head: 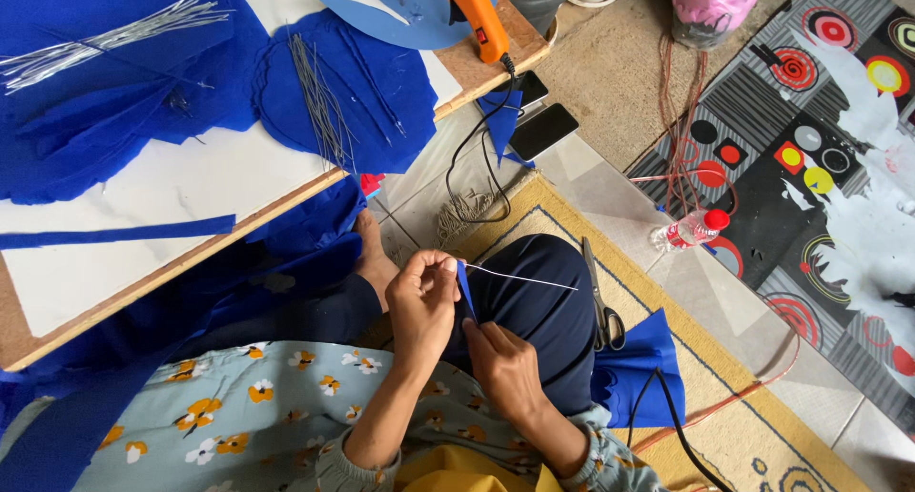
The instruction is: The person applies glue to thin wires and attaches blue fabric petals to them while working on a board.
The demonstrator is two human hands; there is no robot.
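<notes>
A: What are the hands holding?

B: The left hand (422,301) pinches a narrow blue strip (465,290) between thumb and fingertips, closed tight on its upper end. The right hand (505,363) sits just below and to the right, fingers closed on the lower part of the same strip, where a thin silver wire (524,278) seems to meet it.

A: Which way does the wire run?

B: Its long axis goes out to the right of both hands, nearly level, tilting slightly downward toward its far tip over the dark blue knee (538,301). The near end is at the strip, between the two hands. The left hand is the nearer one to that near end; the free tip is well away from both.

A: And the strip?

B: It runs roughly up and down, leaning a little, crossing the wire close to a right angle.

A: What lies around them?

B: Scissors (599,306) rest on the knee just right of the wire tip. Beyond the hands, up and to the left, the table (191,192) carries blue cloth pieces (372,101) and a bundle of silver wires (319,96). An orange glue gun (472,10) lies at the table's far edge, its black cord dropping to the floor.
</notes>
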